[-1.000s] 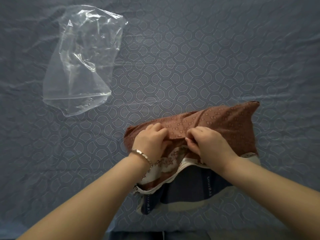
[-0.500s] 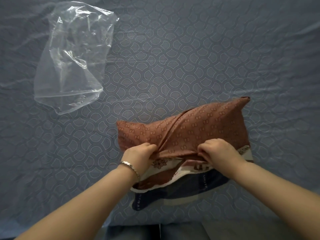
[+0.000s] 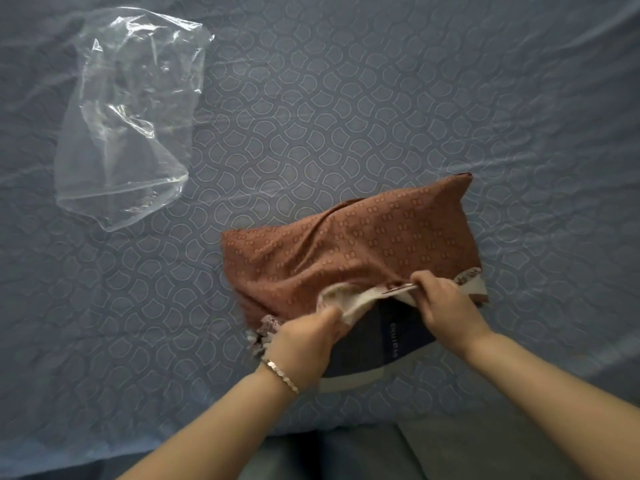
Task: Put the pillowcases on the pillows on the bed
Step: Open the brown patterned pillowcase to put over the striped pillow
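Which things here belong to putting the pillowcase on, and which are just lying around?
In use: brown pillowcase, dark blue pillow partly inside it, left hand and right hand gripping its open edge.
Lying about: clear plastic bag on the bedsheet.

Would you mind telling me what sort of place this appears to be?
Probably a bedroom: a blue quilted bedsheet fills the view, with a brown pillowcase partly over a navy pillow.
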The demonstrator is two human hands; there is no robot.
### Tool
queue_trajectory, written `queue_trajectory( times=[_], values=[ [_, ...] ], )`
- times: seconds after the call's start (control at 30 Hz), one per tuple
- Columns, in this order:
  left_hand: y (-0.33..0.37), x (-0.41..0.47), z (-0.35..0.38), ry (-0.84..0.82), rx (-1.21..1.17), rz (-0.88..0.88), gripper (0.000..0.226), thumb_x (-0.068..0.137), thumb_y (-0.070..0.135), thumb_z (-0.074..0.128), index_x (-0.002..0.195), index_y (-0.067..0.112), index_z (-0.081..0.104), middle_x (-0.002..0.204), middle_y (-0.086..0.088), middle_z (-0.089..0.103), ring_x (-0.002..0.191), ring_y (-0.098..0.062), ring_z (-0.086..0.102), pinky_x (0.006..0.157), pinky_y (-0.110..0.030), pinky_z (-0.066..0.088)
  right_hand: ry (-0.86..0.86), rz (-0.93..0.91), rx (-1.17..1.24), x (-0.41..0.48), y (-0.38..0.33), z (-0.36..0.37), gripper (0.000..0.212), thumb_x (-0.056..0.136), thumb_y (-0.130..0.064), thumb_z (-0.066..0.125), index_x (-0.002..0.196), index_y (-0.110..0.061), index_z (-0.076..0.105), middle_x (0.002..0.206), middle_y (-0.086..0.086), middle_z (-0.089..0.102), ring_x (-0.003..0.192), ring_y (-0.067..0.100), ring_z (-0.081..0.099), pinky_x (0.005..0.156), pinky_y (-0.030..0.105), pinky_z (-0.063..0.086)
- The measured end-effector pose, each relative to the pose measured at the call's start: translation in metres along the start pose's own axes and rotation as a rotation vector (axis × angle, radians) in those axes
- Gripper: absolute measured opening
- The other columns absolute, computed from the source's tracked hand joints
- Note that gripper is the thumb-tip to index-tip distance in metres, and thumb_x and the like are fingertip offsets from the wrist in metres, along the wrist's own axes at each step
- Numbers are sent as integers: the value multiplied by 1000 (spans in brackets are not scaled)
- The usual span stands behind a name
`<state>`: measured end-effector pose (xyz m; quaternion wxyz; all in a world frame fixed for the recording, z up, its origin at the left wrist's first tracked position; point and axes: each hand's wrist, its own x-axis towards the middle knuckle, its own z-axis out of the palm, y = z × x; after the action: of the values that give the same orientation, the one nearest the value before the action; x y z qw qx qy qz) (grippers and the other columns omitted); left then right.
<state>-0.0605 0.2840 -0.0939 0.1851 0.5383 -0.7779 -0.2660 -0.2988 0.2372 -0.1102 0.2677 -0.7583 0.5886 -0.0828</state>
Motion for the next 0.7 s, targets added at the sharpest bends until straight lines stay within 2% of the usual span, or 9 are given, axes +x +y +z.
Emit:
queue_trajectory(
  times=[0.1,0.17,0.23,0.33,0.43,0.5,0.57,0.63,0.7],
  values=[
    [6,-18,0,-419,123,155,13,81,34,39,87,23,39,58,0,59,45,-21,58,36,-22,39,-70,-286,-134,-26,18,-17,23,88,-28,44,82,-13,61,65,1,63,55,22,62,52,28,42],
    [0,-19,-4,-719,271,-9,27,90,42,39,109,24,45,97,-5,63,85,-25,64,65,-31,48,-169,-374,-272,-42,36,-23,42,95,-45,35,79,-19,65,64,-5,59,54,15,59,49,27,43],
    [-15,-21,-7,-861,393,-320,37,91,39,47,123,20,46,125,-4,51,114,-25,52,88,-35,44,-289,-301,-415,-47,47,-23,38,83,-55,56,76,-18,64,65,-2,57,56,18,58,51,27,43],
    [-35,-34,-7,-602,343,-851,72,75,50,66,127,11,34,131,-10,35,119,-29,44,98,-36,41,-562,79,-516,-44,47,0,102,18,-60,86,100,-6,59,91,20,61,82,36,62,64,40,56],
    [-41,-36,5,-439,60,-1234,125,58,57,77,143,5,0,143,-19,20,129,-37,31,109,-41,31,-706,198,-597,-33,12,20,136,38,-62,83,139,11,27,138,40,28,129,54,30,107,56,22],
    [-41,-29,14,-443,26,-1321,128,60,59,74,145,7,-6,146,-19,23,132,-38,25,111,-43,26,-682,396,-507,-28,-7,37,126,46,-46,87,135,19,27,137,43,28,128,54,31,108,58,22],
    [-40,-21,16,-433,77,-1358,109,67,58,69,144,12,6,143,-17,28,132,-37,26,111,-43,25,-619,293,-513,-30,-1,48,86,30,-15,89,106,14,60,101,37,59,92,48,61,81,57,51],
    [-47,-19,18,-317,-35,-1342,92,73,50,66,142,16,16,140,-17,38,128,-35,36,107,-39,29,-469,255,-509,-24,7,49,52,30,0,84,78,4,65,69,24,61,61,38,63,58,45,55],
    [-48,-19,10,-176,-343,-1311,83,72,41,67,141,17,28,135,-14,48,120,-32,48,100,-36,39,-440,217,-540,-12,-7,25,39,48,-4,81,83,-1,63,72,18,63,64,36,64,55,38,52]
  ],
)
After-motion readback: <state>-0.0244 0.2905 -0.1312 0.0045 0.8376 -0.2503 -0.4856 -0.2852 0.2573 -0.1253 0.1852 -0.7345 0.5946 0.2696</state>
